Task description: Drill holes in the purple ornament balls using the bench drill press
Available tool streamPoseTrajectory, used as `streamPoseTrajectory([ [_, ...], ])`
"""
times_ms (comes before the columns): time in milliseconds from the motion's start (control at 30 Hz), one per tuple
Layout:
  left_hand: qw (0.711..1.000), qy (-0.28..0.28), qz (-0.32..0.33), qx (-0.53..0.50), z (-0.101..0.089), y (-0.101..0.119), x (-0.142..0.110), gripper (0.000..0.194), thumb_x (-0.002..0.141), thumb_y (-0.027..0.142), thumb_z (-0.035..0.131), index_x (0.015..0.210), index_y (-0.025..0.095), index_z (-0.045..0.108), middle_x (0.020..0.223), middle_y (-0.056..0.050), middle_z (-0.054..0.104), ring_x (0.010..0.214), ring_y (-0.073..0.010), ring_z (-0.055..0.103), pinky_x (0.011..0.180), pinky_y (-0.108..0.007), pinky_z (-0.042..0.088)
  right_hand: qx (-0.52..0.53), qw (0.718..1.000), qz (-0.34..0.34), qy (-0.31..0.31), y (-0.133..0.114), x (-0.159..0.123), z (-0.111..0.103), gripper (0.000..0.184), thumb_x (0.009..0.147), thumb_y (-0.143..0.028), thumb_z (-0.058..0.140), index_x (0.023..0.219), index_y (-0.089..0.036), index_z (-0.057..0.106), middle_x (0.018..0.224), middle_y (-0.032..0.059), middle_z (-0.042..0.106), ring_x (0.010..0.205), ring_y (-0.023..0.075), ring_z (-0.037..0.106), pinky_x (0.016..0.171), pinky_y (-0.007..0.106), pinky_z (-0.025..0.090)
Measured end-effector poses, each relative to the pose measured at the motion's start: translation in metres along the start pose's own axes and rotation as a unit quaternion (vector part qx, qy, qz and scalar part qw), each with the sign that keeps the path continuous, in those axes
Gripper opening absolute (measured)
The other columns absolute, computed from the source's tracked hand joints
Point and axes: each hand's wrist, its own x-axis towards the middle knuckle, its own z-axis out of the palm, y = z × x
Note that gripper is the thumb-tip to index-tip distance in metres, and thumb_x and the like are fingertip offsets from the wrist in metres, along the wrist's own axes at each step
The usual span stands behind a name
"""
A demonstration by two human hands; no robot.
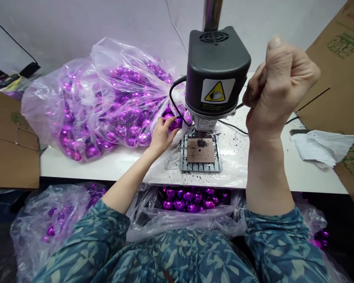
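A bench drill press with a dark grey motor head [216, 67] and a yellow warning label stands on the white table [106, 165]. Under its chuck lies a metal base with a brown pad [200, 151], strewn with black specks. My left hand [163, 135] has its fingers around a shiny purple ornament ball [173, 124] at the mouth of a clear plastic bag of such balls [76, 114]. My right hand [279, 84] is raised in a fist around a thin dark lever [239, 105] at the drill's right side.
Another open bag of purple balls [191, 202] sits below the table edge by my lap, and a further bag [50, 224] lies to the left. Cardboard sheets [339, 67] stand at both sides. A crumpled white tissue [323, 147] lies on the right, and a black cable runs behind the drill.
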Motion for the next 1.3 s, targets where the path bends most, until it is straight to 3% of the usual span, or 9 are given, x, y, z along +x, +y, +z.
streamPoseTrajectory([
  [67, 0.982, -0.012, -0.057, -0.177, -0.006, 0.013, -0.012, 0.041, 0.091, 0.046, 0.073, 0.126, 0.027, 0.064, 0.115, -0.011, 0.068, 0.099, -0.0244, 0.068, 0.084, -0.043, 0.06, 0.005, 1.0, -0.01, -0.001, 0.001, 0.0, 0.0, 0.051, 0.094, -0.015, 0.051, 0.049, -0.023, 0.03, 0.036, -0.0084, 0.027, 0.033, 0.0055, 0.028, 0.039, 0.028, 0.019],
  [167, 0.904, -0.083, -0.174, -0.383, -0.005, 0.028, -0.029, 0.037, 0.095, 0.05, 0.066, 0.121, 0.025, 0.066, 0.118, -0.012, 0.071, 0.098, -0.0226, 0.071, 0.082, -0.042, 0.065, 0.022, 1.0, -0.018, 0.009, 0.002, 0.0, 0.0, 0.049, 0.093, -0.016, 0.053, 0.049, -0.023, 0.032, 0.036, -0.0087, 0.029, 0.031, 0.0054, 0.026, 0.038, 0.029, 0.015],
  [267, 0.845, -0.111, -0.254, -0.458, 0.001, 0.031, -0.041, 0.034, 0.094, 0.051, 0.068, 0.108, 0.02, 0.07, 0.119, -0.014, 0.072, 0.107, -0.0265, 0.072, 0.088, -0.047, 0.066, 0.039, 0.999, -0.011, 0.015, 0.001, 0.0, 0.001, 0.048, 0.091, -0.015, 0.054, 0.048, -0.023, 0.034, 0.035, -0.0081, 0.033, 0.031, 0.006, 0.027, 0.037, 0.029, 0.014],
  [400, 0.809, -0.127, -0.288, -0.497, 0.013, 0.026, -0.049, 0.051, 0.091, 0.068, 0.064, 0.105, 0.02, 0.069, 0.117, -0.014, 0.073, 0.108, -0.0279, 0.073, 0.088, -0.046, 0.066, 0.049, 0.999, -0.007, 0.013, 0.001, 0.0, 0.001, 0.047, 0.091, -0.016, 0.054, 0.049, -0.023, 0.035, 0.035, -0.0082, 0.033, 0.03, 0.0058, 0.026, 0.036, 0.029, 0.013],
  [500, 0.825, -0.137, -0.264, -0.48, 0.019, 0.023, -0.057, 0.056, 0.08, 0.065, 0.078, 0.113, 0.021, 0.067, 0.12, -0.012, 0.072, 0.105, -0.026, 0.073, 0.083, -0.041, 0.065, 0.053, 0.998, -0.016, 0.012, 0.001, -0.001, 0.001, 0.047, 0.092, -0.015, 0.053, 0.049, -0.024, 0.034, 0.035, -0.0081, 0.033, 0.03, 0.0062, 0.026, 0.036, 0.03, 0.011],
  [633, 0.893, -0.121, -0.179, -0.396, 0.027, 0.018, -0.064, 0.073, 0.07, 0.045, 0.093, 0.129, 0.022, 0.058, 0.121, -0.012, 0.071, 0.102, -0.022, 0.072, 0.089, -0.038, 0.062, 0.059, 0.998, -0.015, 0.011, 0.002, -0.002, 0.001, 0.048, 0.093, -0.014, 0.054, 0.05, -0.023, 0.034, 0.035, -0.0084, 0.034, 0.03, 0.0066, 0.026, 0.037, 0.031, 0.013],
  [833, 0.923, -0.152, -0.106, -0.336, 0.044, 0.002, -0.058, 0.067, 0.077, 0.048, 0.087, 0.129, 0.019, 0.057, 0.12, -0.012, 0.071, 0.109, -0.0236, 0.07, 0.103, -0.046, 0.056, 0.04, 0.998, -0.044, 0.009, 0.007, 0.0, 0.0, 0.06, 0.061, -0.071, 0.067, 0.05, -0.023, 0.033, 0.036, -0.0093, 0.032, 0.031, 0.0057, 0.029, 0.038, 0.03, 0.016],
  [1033, 0.948, -0.167, -0.068, -0.262, 0.057, -0.001, -0.051, 0.065, 0.082, 0.038, 0.082, 0.139, 0.018, 0.058, 0.121, -0.012, 0.07, 0.102, -0.0233, 0.07, 0.095, -0.043, 0.058, 0.056, 0.997, -0.048, 0.007, 0.008, -0.002, -0.002, 0.055, 0.063, -0.064, 0.071, 0.051, -0.024, 0.035, 0.036, -0.0089, 0.032, 0.031, 0.0074, 0.026, 0.038, 0.034, 0.017],
  [1300, 0.985, -0.134, 0.049, -0.097, 0.063, 0.019, -0.05, 0.056, 0.077, 0.029, 0.088, 0.127, 0.018, 0.065, 0.113, -0.008, 0.063, 0.094, -0.0203, 0.066, 0.081, -0.035, 0.06, 0.074, 0.996, -0.041, 0.013, 0.006, -0.004, 0.0, 0.051, 0.065, -0.057, 0.07, 0.052, -0.024, 0.034, 0.035, -0.0101, 0.034, 0.03, 0.0056, 0.027, 0.038, 0.03, 0.019],
])
